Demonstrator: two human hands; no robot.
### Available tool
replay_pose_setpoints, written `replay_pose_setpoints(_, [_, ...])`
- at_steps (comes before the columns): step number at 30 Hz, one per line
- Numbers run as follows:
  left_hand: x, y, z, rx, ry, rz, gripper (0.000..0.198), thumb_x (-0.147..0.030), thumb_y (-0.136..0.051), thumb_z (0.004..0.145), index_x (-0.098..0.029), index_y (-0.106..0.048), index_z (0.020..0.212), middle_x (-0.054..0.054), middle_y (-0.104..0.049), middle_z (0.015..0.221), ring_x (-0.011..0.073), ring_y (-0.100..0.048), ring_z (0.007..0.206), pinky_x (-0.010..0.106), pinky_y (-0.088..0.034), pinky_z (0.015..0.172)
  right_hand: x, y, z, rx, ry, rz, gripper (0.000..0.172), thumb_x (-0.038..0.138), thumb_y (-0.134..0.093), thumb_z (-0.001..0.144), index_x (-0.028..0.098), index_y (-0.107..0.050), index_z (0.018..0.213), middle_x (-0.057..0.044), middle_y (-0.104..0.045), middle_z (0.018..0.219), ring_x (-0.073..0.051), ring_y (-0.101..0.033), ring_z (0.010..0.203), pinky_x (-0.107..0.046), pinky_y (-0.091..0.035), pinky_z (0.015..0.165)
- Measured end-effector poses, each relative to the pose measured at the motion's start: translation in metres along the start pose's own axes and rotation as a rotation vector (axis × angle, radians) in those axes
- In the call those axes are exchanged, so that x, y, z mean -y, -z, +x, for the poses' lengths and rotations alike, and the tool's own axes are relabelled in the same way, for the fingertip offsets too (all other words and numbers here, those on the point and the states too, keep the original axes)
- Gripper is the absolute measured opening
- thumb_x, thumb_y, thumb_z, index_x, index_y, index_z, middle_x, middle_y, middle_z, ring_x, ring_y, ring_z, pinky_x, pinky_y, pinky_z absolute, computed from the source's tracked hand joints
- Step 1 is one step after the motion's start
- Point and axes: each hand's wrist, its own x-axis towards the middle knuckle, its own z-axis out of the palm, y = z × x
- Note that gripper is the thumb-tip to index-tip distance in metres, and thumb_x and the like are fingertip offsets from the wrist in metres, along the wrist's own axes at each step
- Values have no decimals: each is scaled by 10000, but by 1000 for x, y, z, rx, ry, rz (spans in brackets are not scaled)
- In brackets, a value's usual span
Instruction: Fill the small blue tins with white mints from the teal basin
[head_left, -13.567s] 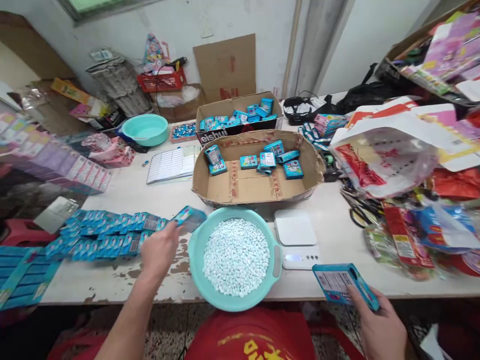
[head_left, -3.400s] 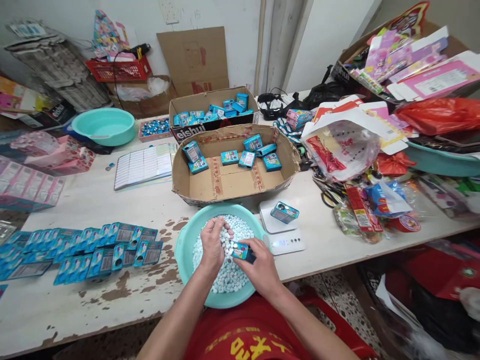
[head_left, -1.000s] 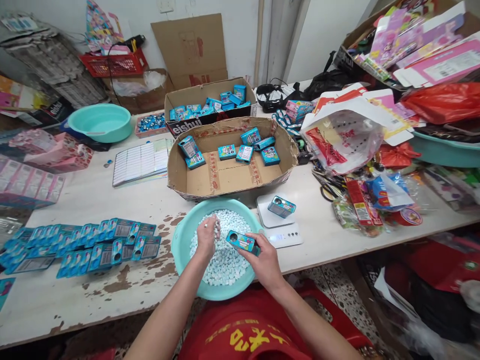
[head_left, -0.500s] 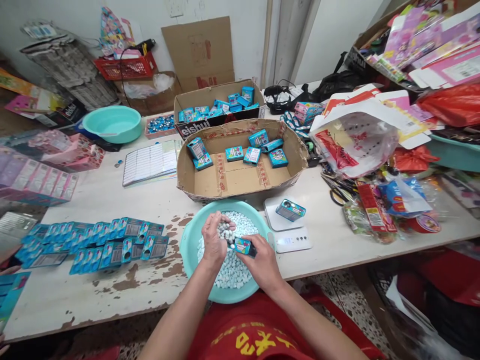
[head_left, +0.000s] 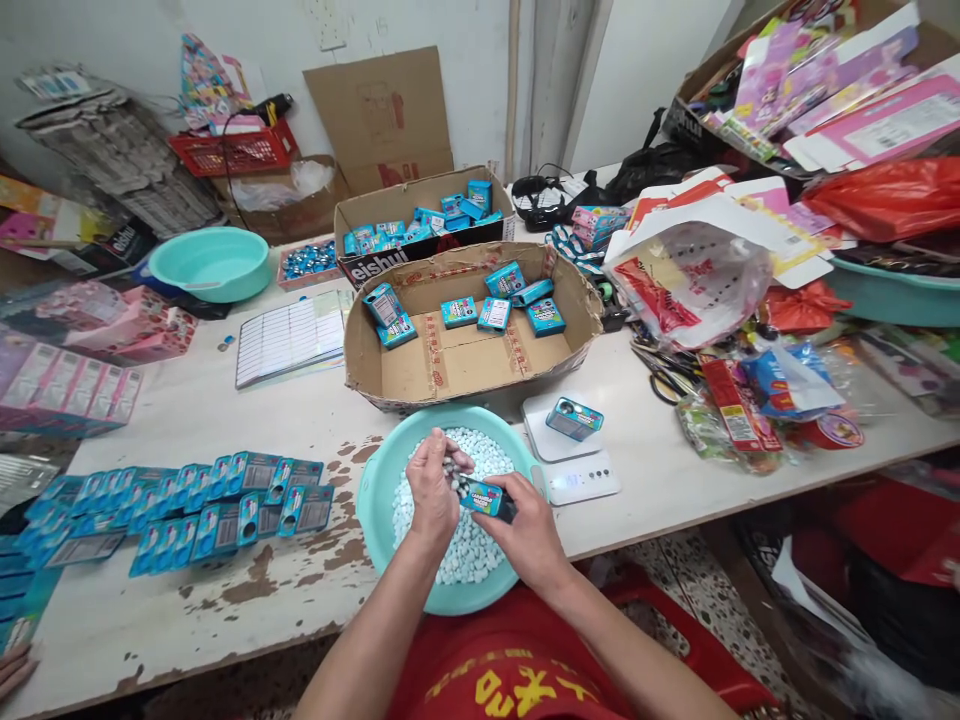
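Observation:
My left hand (head_left: 433, 495) is cupped around a small heap of pale candies (head_left: 454, 473), above a turquoise basin (head_left: 373, 540) of loose candies (head_left: 469, 556). In my right hand (head_left: 531, 530) is a small blue candy box (head_left: 482, 496), tilted, one end against the candies in my left palm. My fingers hide part of that end. Just right of the basin stands a white scale (head_left: 561, 492) with another blue candy box (head_left: 574, 418) lying on its plate.
Behind the basin, a low cardboard tray (head_left: 472, 375) contains several blue boxes. Rows of upright blue boxes (head_left: 187, 510) stand on the left of the table. Packets and scissors (head_left: 664, 375) crowd the right. Another person's hand (head_left: 15, 668) shows at the lower left edge.
The heap in my left palm looks smaller, and that hand has closed in on the box's end. My view has shifted slightly. The box on the scale stays put.

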Motion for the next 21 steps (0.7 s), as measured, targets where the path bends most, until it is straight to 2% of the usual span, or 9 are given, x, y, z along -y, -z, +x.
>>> replay_pose_setpoints(2, [-1, 0, -1, 14, -39, 28, 351, -472, -625, 756, -154, -550, 628, -22, -514, 506, 113, -544, 510, 231, -440, 523, 1, -1, 0, -10, 19, 12, 320, 93, -688, 676, 217, -611, 961, -32, -632, 914, -230, -599, 900, -352, -474, 782])
replay_pose_setpoints(5, [2, 1, 2, -36, -117, 102, 350, -467, -638, 744, -152, -557, 613, -12, -545, 577, 110, -560, 566, 225, -456, 543, 0, -3, 1, -32, 56, 16, 328, 94, -694, 682, 215, -609, 974, -36, -635, 928, -231, -590, 908, -354, -469, 789])
replay_pose_setpoints(7, [7, 1, 6, -30, -93, 144, 354, -467, -656, 726, -151, -552, 605, -15, -539, 584, 97, -538, 539, 209, -439, 506, -4, -6, 3, -43, 64, 10, 316, 89, -696, 678, 213, -612, 957, -38, -637, 911, -234, -591, 891, -356, -470, 777])
replay_pose_setpoints(10, [9, 0, 9, -6, -16, 123, 362, -473, -667, 717, -148, -541, 619, -34, -501, 538, 55, -434, 419, 172, -328, 390, -8, -9, 4, -47, 62, 18, 315, 81, -697, 671, 217, -614, 943, -36, -639, 901, -233, -595, 883, -358, -473, 775])
replay_pose_setpoints(12, [3, -1, 6, -27, -7, 65, 366, -475, -673, 714, -145, -541, 631, -44, -479, 515, 33, -372, 379, 157, -256, 355, -7, -8, 3, -51, 55, 35, 318, 93, -701, 675, 219, -615, 953, -35, -641, 912, -231, -598, 891, -358, -474, 786])
replay_pose_setpoints(14, [-8, -4, 2, -42, -11, -14, 366, -464, -694, 701, -143, -533, 628, -51, -464, 507, 22, -351, 374, 146, -233, 352, -5, -4, 0, -56, 55, 62, 316, 115, -710, 681, 222, -618, 964, -35, -644, 924, -227, -603, 897, -353, -476, 792])
replay_pose_setpoints(17, [-23, -5, 2, 10, 16, -115, 359, -439, -720, 678, -148, -516, 623, -62, -438, 493, 17, -323, 366, 145, -229, 358, -5, 1, -3, -58, 74, 122, 314, 165, -727, 692, 226, -621, 981, -41, -648, 953, -220, -609, 911, -342, -482, 800])
replay_pose_setpoints(19, [-23, 2, 11, 30, 26, -98, 354, -455, -709, 675, -156, -523, 632, -61, -440, 493, 26, -329, 365, 154, -244, 364, -8, 2, -3, -66, 74, 144, 292, 194, -730, 696, 224, -629, 967, -42, -655, 939, -216, -616, 897, -336, -488, 791])
replay_pose_setpoints(21, [-13, 16, 25, 20, 0, 83, 354, -494, -672, 683, -165, -550, 631, -34, -491, 520, 63, -416, 406, 175, -314, 396, -11, 1, -1, -81, 55, 150, 264, 209, -728, 693, 218, -639, 942, -40, -662, 913, -214, -624, 875, -336, -495, 777])
